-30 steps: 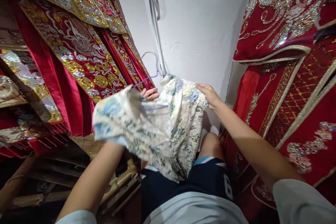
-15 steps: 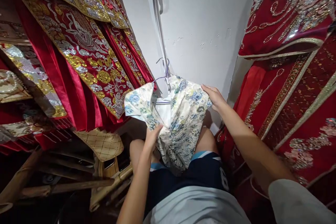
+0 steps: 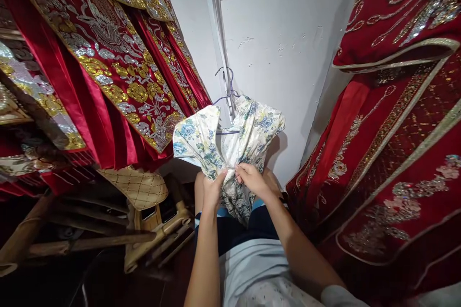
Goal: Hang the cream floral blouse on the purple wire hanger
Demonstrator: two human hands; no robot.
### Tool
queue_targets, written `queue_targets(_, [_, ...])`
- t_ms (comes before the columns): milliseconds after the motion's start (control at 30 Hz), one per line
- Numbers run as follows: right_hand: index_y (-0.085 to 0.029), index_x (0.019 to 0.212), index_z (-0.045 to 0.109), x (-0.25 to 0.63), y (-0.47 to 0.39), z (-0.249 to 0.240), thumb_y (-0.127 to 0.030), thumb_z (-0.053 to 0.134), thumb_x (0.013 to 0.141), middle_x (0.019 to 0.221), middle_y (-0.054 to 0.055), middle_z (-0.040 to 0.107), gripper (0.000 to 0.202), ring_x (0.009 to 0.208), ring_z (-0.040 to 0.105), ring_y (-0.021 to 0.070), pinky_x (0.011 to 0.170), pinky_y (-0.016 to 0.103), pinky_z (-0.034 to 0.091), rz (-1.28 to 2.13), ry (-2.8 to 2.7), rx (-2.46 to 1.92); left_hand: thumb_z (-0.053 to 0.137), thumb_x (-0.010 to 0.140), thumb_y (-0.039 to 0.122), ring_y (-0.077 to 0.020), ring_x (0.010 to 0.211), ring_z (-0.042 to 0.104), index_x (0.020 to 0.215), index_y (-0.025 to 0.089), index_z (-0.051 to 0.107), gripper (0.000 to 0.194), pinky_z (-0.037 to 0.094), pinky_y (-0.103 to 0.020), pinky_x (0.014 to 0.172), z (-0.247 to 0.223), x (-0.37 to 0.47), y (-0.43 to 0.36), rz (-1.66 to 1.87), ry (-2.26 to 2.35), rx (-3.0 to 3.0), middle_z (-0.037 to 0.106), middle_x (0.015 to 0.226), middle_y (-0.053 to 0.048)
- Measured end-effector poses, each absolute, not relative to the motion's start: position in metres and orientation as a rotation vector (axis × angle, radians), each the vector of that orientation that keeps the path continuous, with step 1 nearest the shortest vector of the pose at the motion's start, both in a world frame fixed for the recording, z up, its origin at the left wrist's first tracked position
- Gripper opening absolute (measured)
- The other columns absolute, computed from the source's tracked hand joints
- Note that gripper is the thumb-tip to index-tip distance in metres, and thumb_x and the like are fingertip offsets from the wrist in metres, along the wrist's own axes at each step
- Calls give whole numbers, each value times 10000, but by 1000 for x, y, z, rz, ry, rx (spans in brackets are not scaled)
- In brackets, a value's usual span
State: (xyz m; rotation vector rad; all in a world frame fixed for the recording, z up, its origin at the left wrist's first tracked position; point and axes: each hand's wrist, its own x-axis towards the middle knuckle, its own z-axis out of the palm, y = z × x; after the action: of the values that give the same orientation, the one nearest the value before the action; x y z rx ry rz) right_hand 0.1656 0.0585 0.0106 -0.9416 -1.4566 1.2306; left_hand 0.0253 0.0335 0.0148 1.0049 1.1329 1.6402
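A cream garment with blue and yellow flowers hangs on a thin purple wire hanger, whose hook sits on a white vertical rail against the wall. My left hand and my right hand both pinch the garment's front opening at its middle, thumbs nearly touching. The lower part of the fabric drapes down over my knees.
Red robes with gold and silver embroidery hang close on the left, and more beaded red robes crowd the right. A wooden chair with a quilted beige cushion stands low on the left. The white wall is straight ahead.
The garment went from bunched in both hands to hanging on the rail by its hanger. My right hand dropped from the shoulder to the middle, and my left hand joined it there.
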Motion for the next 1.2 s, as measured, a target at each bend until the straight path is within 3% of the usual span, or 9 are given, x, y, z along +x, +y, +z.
queue_targets(167, [-220, 652, 571, 192, 56, 12, -459, 625, 857, 557, -18, 567, 319, 494, 460, 125, 474, 257, 321, 1278, -1424, -944, 791, 760, 356, -299, 1347, 489, 1330, 211, 467, 672, 348, -456, 1165, -4, 38, 26, 2007, 1430, 1096, 524, 1414, -148])
queue_targets(233, [-219, 669, 588, 199, 54, 12, -398, 656, 825, 556, -19, 584, 247, 484, 469, 122, 464, 251, 321, 1293, -1416, -960, 781, 774, 346, -301, 1412, 391, 1318, 224, 432, 658, 278, -460, 1201, -15, 48, 23, 2185, 1594, 1248, 435, 1452, -167])
queue_targets(400, [-193, 615, 627, 197, 46, 18, -305, 689, 752, 487, -13, 571, 188, 451, 490, 116, 466, 241, 364, 1397, -1465, -932, 640, 871, 255, -235, 1002, 626, 1171, 212, 499, 334, 487, -381, 936, -34, 69, 22, 1834, 1332, 1663, 613, 1046, -90])
queue_targets(533, [-184, 554, 608, 196, 39, 24, -310, 704, 698, 443, -12, 550, 214, 407, 464, 101, 428, 231, 345, 1425, -1338, -943, 548, 905, 203, -192, 824, 615, 916, 211, 540, 16, 482, -312, 787, -33, 73, 23, 1695, 1353, 1854, 596, 853, -38])
queue_targets(667, [-174, 626, 645, 200, 57, 50, -345, 680, 722, 459, -37, 529, 199, 396, 418, 73, 393, 206, 301, 1347, -1199, -953, 512, 894, 185, -185, 770, 582, 838, 217, 517, 65, 451, -292, 735, -27, 70, 17, 1519, 1363, 1996, 554, 806, -23])
queue_targets(833, [-155, 622, 635, 192, 113, 129, -210, 689, 762, 507, -33, 545, 160, 415, 431, 45, 368, 163, 291, 1185, -1079, -853, 492, 855, 150, -180, 699, 539, 792, 229, 463, 104, 403, -288, 679, -25, 68, 9, 1218, 1417, 2094, 539, 791, -15])
queue_targets(1000, [-155, 674, 624, 183, 134, 168, -227, 666, 842, 487, -48, 527, 187, 382, 416, 36, 356, 154, 276, 1077, -1077, -785, 518, 823, 112, -207, 704, 555, 797, 229, 530, 120, 355, -295, 640, -8, 63, 17, 933, 1359, 2249, 587, 776, -29])
queue_targets(1100, [-158, 732, 643, 184, 126, 160, -281, 655, 863, 481, -54, 536, 180, 381, 424, 43, 367, 158, 296, 1066, -1137, -730, 557, 866, 162, -209, 779, 602, 919, 228, 626, 110, 403, -290, 703, 27, 57, 36, 1057, 1232, 2227, 653, 860, -39])
queue_targets(1200, [-164, 709, 623, 188, 119, 152, -313, 670, 857, 470, -49, 541, 216, 386, 425, 49, 389, 164, 316, 1062, -1178, -701, 552, 940, 261, -197, 765, 597, 1153, 228, 654, 239, 418, -286, 753, 83, 49, 64, 1552, 1132, 2066, 658, 861, -30])
